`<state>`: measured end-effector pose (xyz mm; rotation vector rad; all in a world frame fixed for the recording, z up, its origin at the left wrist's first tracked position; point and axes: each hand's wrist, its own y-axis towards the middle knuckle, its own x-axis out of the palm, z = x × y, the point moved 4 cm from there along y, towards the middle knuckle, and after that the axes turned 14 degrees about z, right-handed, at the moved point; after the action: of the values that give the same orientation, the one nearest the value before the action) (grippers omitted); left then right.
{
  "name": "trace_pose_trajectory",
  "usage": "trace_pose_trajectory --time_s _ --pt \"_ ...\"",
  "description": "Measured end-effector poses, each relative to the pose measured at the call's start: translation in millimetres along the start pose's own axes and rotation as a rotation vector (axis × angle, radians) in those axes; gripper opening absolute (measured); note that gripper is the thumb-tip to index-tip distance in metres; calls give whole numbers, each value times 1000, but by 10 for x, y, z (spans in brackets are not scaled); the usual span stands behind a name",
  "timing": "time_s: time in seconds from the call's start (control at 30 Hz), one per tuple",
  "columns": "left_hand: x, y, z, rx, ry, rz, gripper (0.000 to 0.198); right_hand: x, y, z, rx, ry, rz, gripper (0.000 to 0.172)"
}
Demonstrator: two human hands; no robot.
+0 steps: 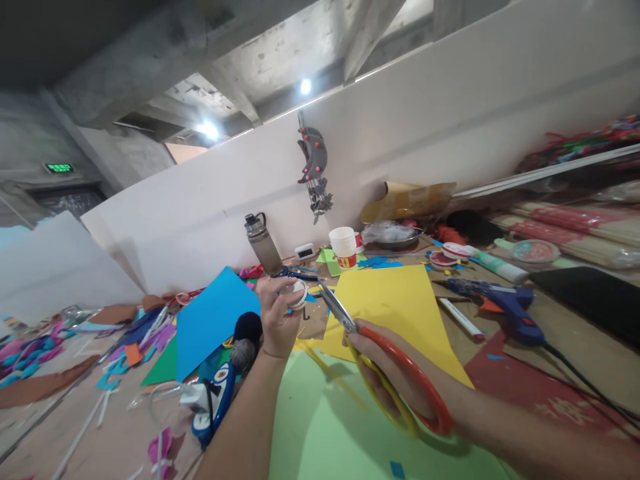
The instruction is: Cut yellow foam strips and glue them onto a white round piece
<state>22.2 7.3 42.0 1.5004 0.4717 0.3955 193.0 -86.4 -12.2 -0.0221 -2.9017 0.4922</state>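
Note:
My left hand (pixel 275 317) pinches a small white round object (pixel 299 294) in its fingers, above the middle of the table. Its exact kind is unclear. My right hand (pixel 369 348) grips a pair of scissors (pixel 383 357) with one red and one yellow handle loop. Their metal blades point up and left, towards the white object, with a gap between. Below the hands lie a light green sheet (pixel 310 427) and a yellow sheet (pixel 395 293). Left of my left hand is a blue sheet (pixel 210 327).
A blue glue gun (pixel 515 310) and a white marker (pixel 461 319) lie to the right. Behind stand paper cups (pixel 343 245) and a grey bottle (pixel 262 243) by a white partition. A blue-and-white power strip (pixel 215 407) and colourful scraps (pixel 40 347) lie at left.

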Motion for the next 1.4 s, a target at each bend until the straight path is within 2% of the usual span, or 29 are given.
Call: trace_pose_trajectory --time_s 0.77,1.17,1.4 --pt "1 4 28 21 19 6 19 24 -42 -19 -63 -57 -18 38" --pt "0 16 41 26 17 -3 19 17 -20 23 -28 -15 11 35" --pt "0 1 30 13 8 -5 18 45 -106 -105 -27 -63 48 34"
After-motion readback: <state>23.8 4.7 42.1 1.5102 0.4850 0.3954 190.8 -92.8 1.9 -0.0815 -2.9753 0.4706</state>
